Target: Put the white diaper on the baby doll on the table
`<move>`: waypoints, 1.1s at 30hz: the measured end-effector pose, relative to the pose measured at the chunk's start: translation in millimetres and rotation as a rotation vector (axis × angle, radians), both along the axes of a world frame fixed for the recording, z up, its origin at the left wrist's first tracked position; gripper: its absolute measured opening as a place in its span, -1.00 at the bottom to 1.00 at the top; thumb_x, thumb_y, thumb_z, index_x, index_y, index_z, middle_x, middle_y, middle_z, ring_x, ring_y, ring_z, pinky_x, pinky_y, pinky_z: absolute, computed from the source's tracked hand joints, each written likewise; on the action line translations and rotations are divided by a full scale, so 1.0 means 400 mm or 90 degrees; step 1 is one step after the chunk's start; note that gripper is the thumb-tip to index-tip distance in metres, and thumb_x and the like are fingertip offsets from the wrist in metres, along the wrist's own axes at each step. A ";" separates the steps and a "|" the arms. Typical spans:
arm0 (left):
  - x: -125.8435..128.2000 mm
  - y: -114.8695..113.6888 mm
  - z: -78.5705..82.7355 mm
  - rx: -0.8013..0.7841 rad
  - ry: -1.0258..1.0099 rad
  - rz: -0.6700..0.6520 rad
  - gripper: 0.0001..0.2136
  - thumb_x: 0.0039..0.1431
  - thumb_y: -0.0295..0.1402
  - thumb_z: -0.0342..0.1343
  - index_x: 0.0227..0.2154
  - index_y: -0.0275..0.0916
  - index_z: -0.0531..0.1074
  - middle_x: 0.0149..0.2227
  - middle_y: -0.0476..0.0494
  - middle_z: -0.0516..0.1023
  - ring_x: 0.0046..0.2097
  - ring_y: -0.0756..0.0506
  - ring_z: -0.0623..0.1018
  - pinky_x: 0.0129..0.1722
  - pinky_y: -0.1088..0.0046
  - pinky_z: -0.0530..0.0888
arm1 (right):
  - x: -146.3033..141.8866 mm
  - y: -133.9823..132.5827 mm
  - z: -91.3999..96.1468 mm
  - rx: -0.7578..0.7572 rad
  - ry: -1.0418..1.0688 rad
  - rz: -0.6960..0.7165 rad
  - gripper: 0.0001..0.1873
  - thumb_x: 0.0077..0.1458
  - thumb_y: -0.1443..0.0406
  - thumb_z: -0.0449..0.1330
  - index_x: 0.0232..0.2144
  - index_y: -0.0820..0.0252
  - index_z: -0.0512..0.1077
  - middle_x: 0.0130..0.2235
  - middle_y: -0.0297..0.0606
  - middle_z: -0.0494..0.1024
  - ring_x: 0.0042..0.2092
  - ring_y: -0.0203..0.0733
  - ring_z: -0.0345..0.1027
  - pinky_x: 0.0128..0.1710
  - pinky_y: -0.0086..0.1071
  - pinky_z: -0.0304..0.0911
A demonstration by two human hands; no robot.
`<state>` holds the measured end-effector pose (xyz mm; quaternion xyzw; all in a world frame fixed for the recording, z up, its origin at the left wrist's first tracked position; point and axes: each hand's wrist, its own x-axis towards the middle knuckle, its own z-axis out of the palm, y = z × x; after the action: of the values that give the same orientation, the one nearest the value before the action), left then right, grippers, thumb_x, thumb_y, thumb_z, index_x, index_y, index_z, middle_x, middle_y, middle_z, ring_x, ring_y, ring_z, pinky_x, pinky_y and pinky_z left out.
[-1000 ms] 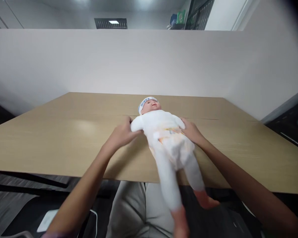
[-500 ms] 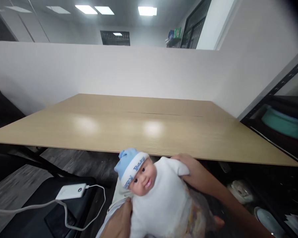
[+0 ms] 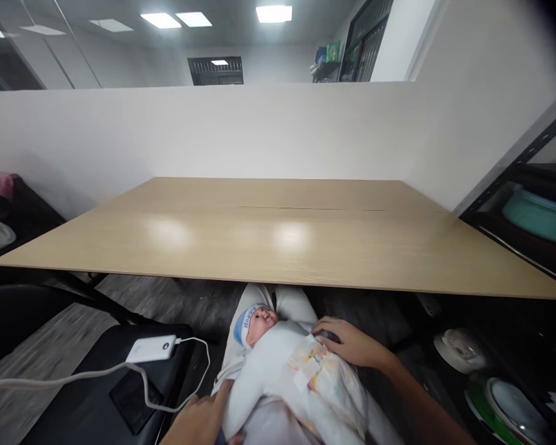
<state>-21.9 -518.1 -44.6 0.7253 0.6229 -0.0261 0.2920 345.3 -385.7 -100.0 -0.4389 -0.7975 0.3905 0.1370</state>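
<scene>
A baby doll lies on its back, tilted, across my lap, its head toward the table. It has a light blue and white knit hat with lettering, a white long-sleeved top and a white diaper with a coloured print at the waist. My left hand is closed at the doll's arm and side near the bottom of the view, some fingers hidden beneath it. My right hand grips the doll's far side by the diaper's waist, fingers curled. A dark patch shows between thumb and fingers; I cannot tell what it is.
A wooden table stands ahead, its front edge just beyond my knees. To the left, a black chair holds a white power bank with a cable and a dark phone. Dishes and a shelf with a teal basin are at right.
The doll has gone from being held up facing me to lying back on my lap, and its diaper now shows. My right hand has moved down to the waist. The view has shifted slightly.
</scene>
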 end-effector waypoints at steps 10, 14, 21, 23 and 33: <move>0.195 0.226 0.076 0.058 -0.357 -0.372 -0.48 0.39 -0.08 0.14 0.34 -0.05 0.34 0.27 -0.20 0.47 0.29 -0.23 0.42 0.35 0.16 0.30 | -0.013 -0.087 -0.005 -0.021 0.059 -0.136 -0.61 0.39 0.10 0.12 -0.27 0.13 0.68 -0.23 -0.24 0.70 -0.17 -0.07 0.55 -0.18 -0.30 0.31; 0.278 0.301 -0.040 0.082 -0.432 -0.404 -0.69 0.33 -0.17 0.25 0.05 -0.14 0.57 0.03 -0.18 0.58 0.11 -0.19 0.49 0.21 0.24 0.32 | 0.016 -0.049 -0.083 -0.020 0.097 -0.179 -0.66 0.34 0.11 0.15 -0.27 0.16 0.64 -0.26 -0.23 0.69 -0.19 -0.09 0.55 -0.19 -0.30 0.33; 0.264 0.245 -0.063 0.099 -0.547 -0.288 -0.75 0.36 -0.11 0.22 -0.20 -0.21 0.53 -0.10 -0.16 0.58 0.02 -0.13 0.46 0.11 0.32 0.33 | 0.053 -0.025 -0.114 -0.006 0.130 -0.230 -0.61 0.35 0.02 0.15 -0.08 0.15 0.61 -0.10 -0.11 0.69 -0.04 -0.01 0.56 0.03 -0.17 0.40; 0.244 0.223 -0.052 0.087 -0.588 -0.263 -0.76 0.41 -0.13 0.17 -0.19 -0.23 0.50 -0.10 -0.20 0.58 0.01 -0.12 0.48 0.11 0.32 0.36 | 0.011 -0.047 -0.058 0.014 0.157 -0.150 -0.62 0.39 0.05 0.13 0.03 0.10 0.59 0.07 -0.11 0.62 0.11 -0.03 0.50 0.17 -0.19 0.34; 0.155 0.153 -0.011 -0.184 -0.603 -0.127 -0.60 0.39 0.05 0.09 -0.22 -0.25 0.40 -0.52 0.01 0.46 -0.50 0.02 0.42 -0.38 0.50 0.38 | 0.050 -0.146 0.110 -0.106 0.012 -0.063 -0.30 0.40 -0.19 -0.05 -0.41 0.16 0.58 -0.37 -0.22 0.53 -0.26 -0.08 0.40 -0.19 -0.27 0.30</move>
<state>40.0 -456.9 -48.8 0.6658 0.3393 0.1922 0.6361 365.3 -443.9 -56.1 -0.4842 -0.7383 0.4520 0.1269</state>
